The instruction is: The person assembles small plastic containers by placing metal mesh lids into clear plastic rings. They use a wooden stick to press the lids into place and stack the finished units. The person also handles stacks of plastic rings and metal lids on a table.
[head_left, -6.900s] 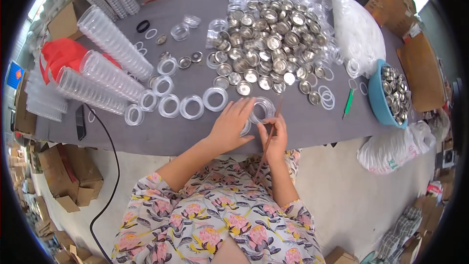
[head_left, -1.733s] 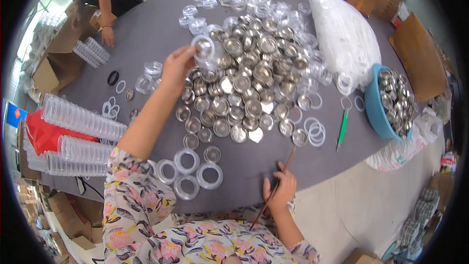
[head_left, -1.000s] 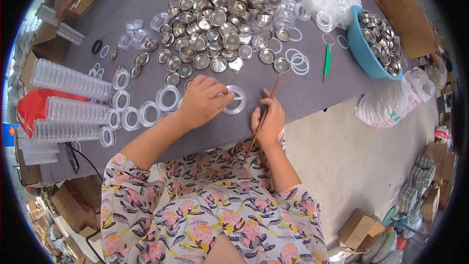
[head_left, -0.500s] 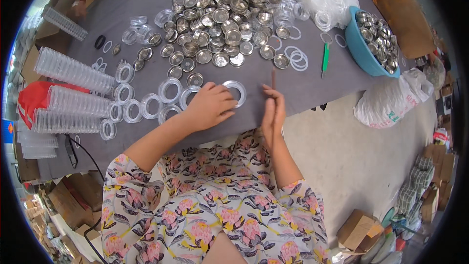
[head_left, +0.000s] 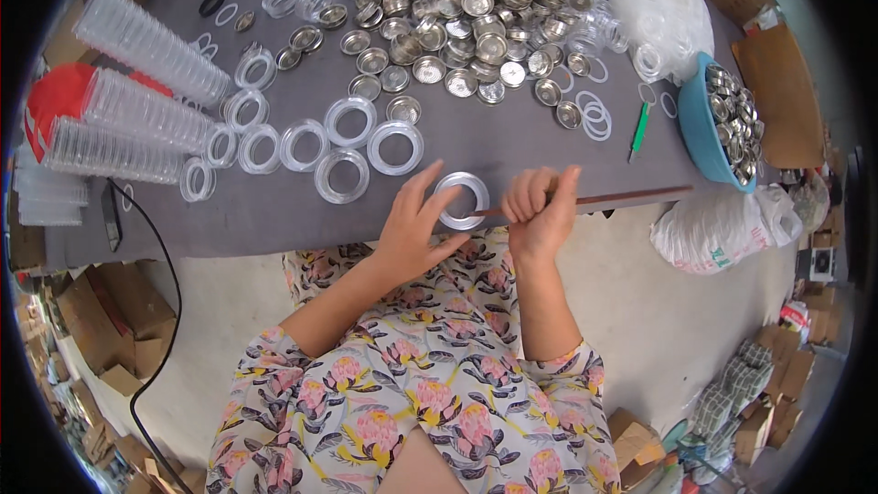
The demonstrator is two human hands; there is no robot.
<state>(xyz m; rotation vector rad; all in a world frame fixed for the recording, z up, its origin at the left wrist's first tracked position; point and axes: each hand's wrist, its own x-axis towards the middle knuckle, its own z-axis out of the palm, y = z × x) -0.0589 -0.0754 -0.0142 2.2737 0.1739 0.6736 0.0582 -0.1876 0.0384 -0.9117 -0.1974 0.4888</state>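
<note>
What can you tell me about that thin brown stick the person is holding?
The thin brown stick is a long, slim, straight rod, wood-like in colour. It lies nearly level along the near edge of the grey table. The right hand grips it in a fist near one end. That short end points at the clear plastic ring steadied by the left hand. The long end juts out to the right, free.

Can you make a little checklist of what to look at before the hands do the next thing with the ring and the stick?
1. Left hand steadies the clear ring: ok.
2. Right hand has a firm grip on the brown stick: ok.
3. Stick tip reaches the ring's edge: ok.
4. Ring lies flat on the grey table: cannot tell.
5. Finished rings lie apart from it: ok.
</note>
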